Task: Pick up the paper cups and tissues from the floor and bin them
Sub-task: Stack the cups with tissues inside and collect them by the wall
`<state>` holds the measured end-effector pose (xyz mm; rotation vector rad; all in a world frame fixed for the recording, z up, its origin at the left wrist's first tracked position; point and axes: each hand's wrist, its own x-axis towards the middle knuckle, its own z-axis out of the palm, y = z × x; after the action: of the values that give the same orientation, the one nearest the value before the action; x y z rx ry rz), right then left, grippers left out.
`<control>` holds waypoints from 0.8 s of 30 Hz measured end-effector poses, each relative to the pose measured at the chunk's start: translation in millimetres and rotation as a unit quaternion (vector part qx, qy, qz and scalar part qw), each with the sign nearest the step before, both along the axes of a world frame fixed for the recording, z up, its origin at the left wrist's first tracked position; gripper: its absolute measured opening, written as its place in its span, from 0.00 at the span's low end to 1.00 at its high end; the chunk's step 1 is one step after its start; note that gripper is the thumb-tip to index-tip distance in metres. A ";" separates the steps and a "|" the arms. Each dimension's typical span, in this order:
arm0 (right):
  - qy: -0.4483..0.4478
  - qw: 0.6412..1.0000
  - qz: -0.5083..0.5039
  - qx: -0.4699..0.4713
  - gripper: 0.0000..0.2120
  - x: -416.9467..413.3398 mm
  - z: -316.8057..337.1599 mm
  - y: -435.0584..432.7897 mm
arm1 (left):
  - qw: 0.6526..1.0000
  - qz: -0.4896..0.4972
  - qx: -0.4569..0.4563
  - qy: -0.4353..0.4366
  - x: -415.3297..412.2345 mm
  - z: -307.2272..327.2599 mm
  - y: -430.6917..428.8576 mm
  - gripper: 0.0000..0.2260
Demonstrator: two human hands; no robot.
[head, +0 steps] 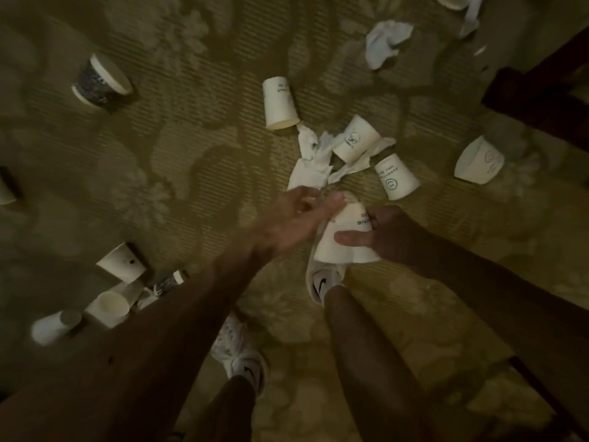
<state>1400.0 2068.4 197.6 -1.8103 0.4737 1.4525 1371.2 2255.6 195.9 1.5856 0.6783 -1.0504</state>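
Now | right hand (395,237), thumb and fingers wrapped round a smooth white printed paper cup (344,250) over a white sneaker (322,280) | left hand (293,221), fingers loosely curled against its end, grip unclear | crumpled tissues (314,161), tapered cups (280,103) lie just beyond on ribbed patterned carpet (191,138).

Patterned carpet (191,186), paper cups (280,103), tissues (310,173) (crumpled)

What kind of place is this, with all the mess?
Probably an indoor room, perhaps a hotel or function room: patterned carpet, dark wooden furniture legs, and paper cups and tissues strewn about.
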 end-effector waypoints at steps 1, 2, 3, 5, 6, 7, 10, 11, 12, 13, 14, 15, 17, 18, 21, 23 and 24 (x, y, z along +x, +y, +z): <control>-0.009 1.000 -0.008 -0.019 0.15 3.8 -8.1 -9.6 | 0.999 0.016 0.032 -0.002 8.7 -10.6 -4.0 0.30; -0.017 0.999 -0.024 -0.036 0.16 5.2 -17.0 -19.3 | 0.997 0.019 0.071 -0.005 15.0 -22.8 -6.3 0.29; -0.025 0.997 -0.046 -0.055 0.16 5.4 -25.0 -27.5 | 0.994 0.012 0.105 -0.011 20.0 -34.1 -8.0 0.29; -0.038 0.991 -0.099 -0.082 0.15 2.4 -41.7 -41.5 | 0.990 -0.010 0.141 -0.026 25.1 -56.3 -10.8 0.31; -0.038 0.988 -0.120 -0.086 0.14 0.6 -50.7 -47.0 | 0.988 -0.020 0.150 -0.030 25.8 -68.7 -12.8 0.33; -0.035 0.986 -0.134 -0.090 0.13 -0.9 -58.5 -50.9 | 0.986 -0.036 0.159 -0.035 26.9 -79.9 -16.1 0.36; -0.029 0.980 -0.174 -0.095 0.14 -2.7 -84.9 -65.7 | 0.979 -0.092 0.174 -0.053 34.8 -113.8 -33.7 0.45; -0.023 0.977 -0.184 -0.101 0.17 -2.8 -92.7 -68.8 | 0.978 -0.102 0.176 -0.053 37.5 -125.5 -40.1 0.47; -0.016 0.975 -0.193 -0.105 0.19 -2.6 -99.6 -71.5 | 0.977 -0.110 0.175 -0.049 39.2 -138.2 -46.1 0.49; -0.007 0.973 -0.205 -0.107 0.22 -1.9 -105.7 -74.1 | 0.977 -0.117 0.172 -0.047 40.5 -151.7 -52.8 0.50; 0.001 0.970 -0.217 -0.107 0.23 -1.4 -112.0 -77.1 | 0.978 -0.118 0.169 -0.043 42.0 -162.6 -59.7 0.52; 0.006 0.968 -0.228 -0.107 0.23 -0.5 -116.6 -79.3 | 0.978 -0.110 0.170 -0.041 42.3 -173.5 -66.6 0.53; 0.006 0.965 -0.240 -0.102 0.20 1.2 -123.2 -81.6 | 0.974 -0.097 0.200 -0.038 40.0 -189.8 -79.7 0.54; 0.005 0.964 -0.246 -0.100 0.18 2.3 -127.5 -83.7 | 0.966 -0.110 0.230 -0.044 38.1 -196.6 -87.3 0.53; 0.006 0.963 -0.256 -0.083 0.14 6.2 -135.2 -84.4 | 0.936 -0.125 0.311 -0.108 32.8 -213.6 -96.8 0.46; 0.004 0.963 -0.262 -0.070 0.12 9.1 -140.3 -84.2 | 0.928 -0.123 0.320 -0.146 31.0 -226.6 -98.4 0.37; 0.001 0.961 -0.268 -0.065 0.11 10.1 -142.3 -84.2 | 0.927 -0.133 0.311 -0.163 30.7 -231.8 -98.3 0.32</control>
<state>1410.2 1984.2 55.3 -1.6064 0.9938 1.0642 1401.9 2157.2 -35.8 2.3973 0.6062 -0.7593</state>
